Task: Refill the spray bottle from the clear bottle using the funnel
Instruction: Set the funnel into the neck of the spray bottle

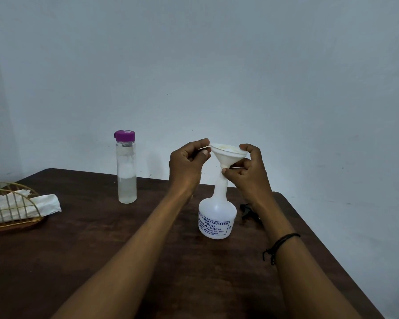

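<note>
Seating funnel (227,155) in spray bottle (217,215) neck | left hand (187,163) pinches rim tab | right hand (249,170) pinches stem | clear bottle (126,168) left of spray bottle

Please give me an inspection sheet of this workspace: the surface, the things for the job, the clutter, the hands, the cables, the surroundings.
Surface: dark wooden table.
Job's things: funnel in the neck of the spray bottle; clear bottle upright, purple cap on, partly filled.
Clutter: wire tissue holder; black object, partly hidden.
Hands: left hand pinches the funnel's rim tab; right hand holds the funnel.
Cables: nothing seen.
Surroundings: plain wall.
</note>
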